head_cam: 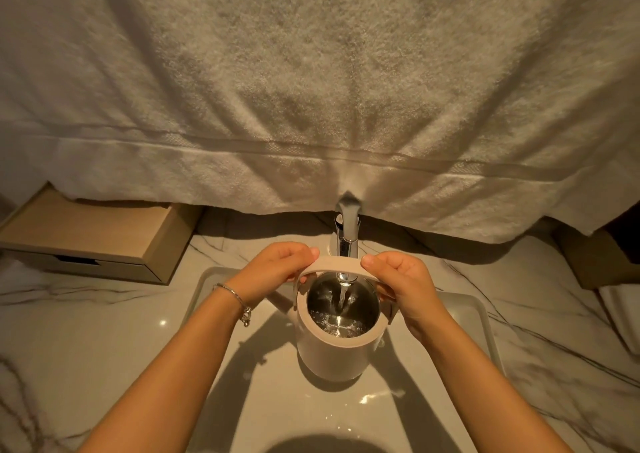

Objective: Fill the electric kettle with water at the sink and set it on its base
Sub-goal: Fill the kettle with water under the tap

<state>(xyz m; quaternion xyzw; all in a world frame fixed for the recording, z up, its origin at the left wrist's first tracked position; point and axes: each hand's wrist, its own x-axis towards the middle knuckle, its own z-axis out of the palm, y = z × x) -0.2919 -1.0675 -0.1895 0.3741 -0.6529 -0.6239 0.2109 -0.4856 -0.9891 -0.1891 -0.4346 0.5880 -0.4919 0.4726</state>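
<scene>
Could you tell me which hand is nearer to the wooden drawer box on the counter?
Left. The left hand holds the kettle on the wooden drawer box side; the right hand grips its far side.

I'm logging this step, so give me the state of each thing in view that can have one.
Kettle: upright in the sink, lid open, a little water inside.
Lid: tipped up, pinched by both hands.
Tap: running into the kettle.
Sink: holds the kettle.
Left hand: gripping the lid edge.
Right hand: gripping the lid edge.
Box: on the counter, drawer shut.
Towel: hanging behind the tap.
</scene>
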